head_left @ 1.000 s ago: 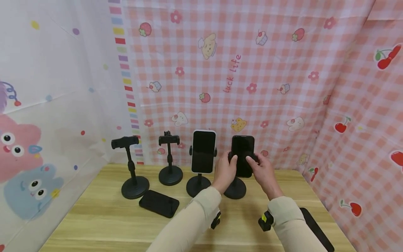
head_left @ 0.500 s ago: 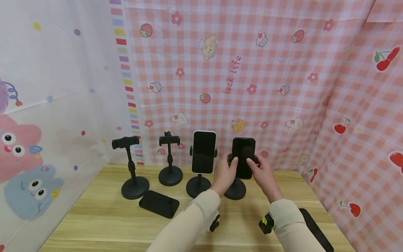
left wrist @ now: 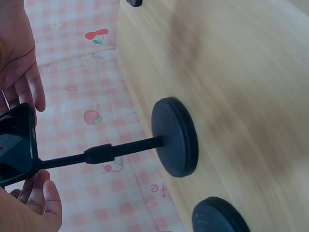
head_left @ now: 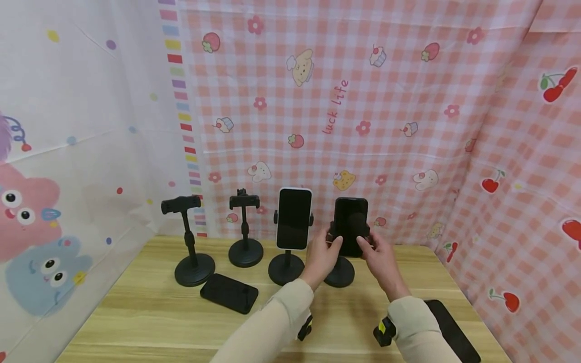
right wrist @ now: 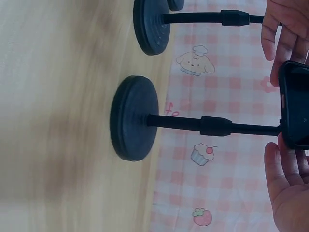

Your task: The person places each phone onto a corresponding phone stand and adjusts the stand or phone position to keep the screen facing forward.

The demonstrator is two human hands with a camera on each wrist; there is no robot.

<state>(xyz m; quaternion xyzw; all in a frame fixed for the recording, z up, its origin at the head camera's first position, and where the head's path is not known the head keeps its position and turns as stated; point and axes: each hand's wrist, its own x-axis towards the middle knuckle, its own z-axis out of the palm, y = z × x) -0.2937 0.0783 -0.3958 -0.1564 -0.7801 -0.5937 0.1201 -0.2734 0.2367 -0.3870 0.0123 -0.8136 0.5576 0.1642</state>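
A black smartphone sits upright in a black phone stand at the right of the row. My left hand holds its lower left edge, thumb over the front and fingers behind. On the opposite edge my right hand has its thumb at the screen's lower side, fingers reaching behind. From the left wrist, the phone's bottom end shows between both hands above the stand's thin pole. The right wrist view shows fingers along the phone's lower end. The stand's clamp is mostly hidden by phone and hands.
Left of the hands, a white-edged phone stands in another holder. Two stands without phones, one at the far left and one beside it, complete the row. Black phones lie on the table, one at left, one beside my right forearm.
Both thumbs have slid down the phone's edges, and the hands sit slightly lower. The phone tipped a little earlier and now stays in place in its stand.
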